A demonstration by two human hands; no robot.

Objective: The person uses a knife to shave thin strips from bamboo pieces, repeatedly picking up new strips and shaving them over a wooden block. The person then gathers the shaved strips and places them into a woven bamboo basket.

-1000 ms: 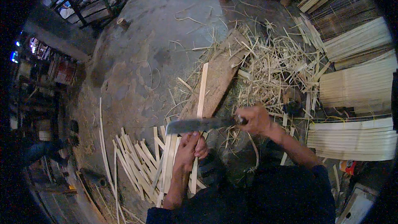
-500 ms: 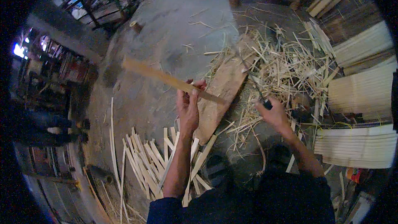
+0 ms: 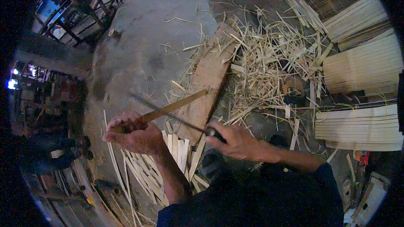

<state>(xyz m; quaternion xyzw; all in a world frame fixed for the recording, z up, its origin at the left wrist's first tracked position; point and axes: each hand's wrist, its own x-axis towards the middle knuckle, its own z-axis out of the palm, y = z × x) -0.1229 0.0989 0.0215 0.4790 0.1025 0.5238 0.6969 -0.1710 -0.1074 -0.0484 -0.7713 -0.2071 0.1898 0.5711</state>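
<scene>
My left hand [image 3: 136, 136] is closed around one end of a flat wooden strip [image 3: 185, 102]. The strip's other end reaches over a thick wooden board [image 3: 212, 67] on the floor; whether it touches the board I cannot tell. My right hand [image 3: 235, 141] grips the dark handle of a long, thin-bladed knife [image 3: 181, 121]. The blade points up and left, blurred toward its tip, and crosses the strip close to my left fingers. Whether blade and strip touch is unclear. Below my left forearm lie several pale split strips [image 3: 145, 174].
Tangled wood shavings [image 3: 269, 59] spread right of the board. Stacks of pale slats [image 3: 357, 130] line the right side. A short cut piece of wood [image 3: 113, 33] lies on the far floor, near a dark frame [image 3: 80, 12]. Long thin strips [image 3: 115, 159] lie at the left.
My left hand has moved left and nearer, turning the strip so its free end now points right over the board. My right hand has come left with the knife, whose blade now crosses the strip.
</scene>
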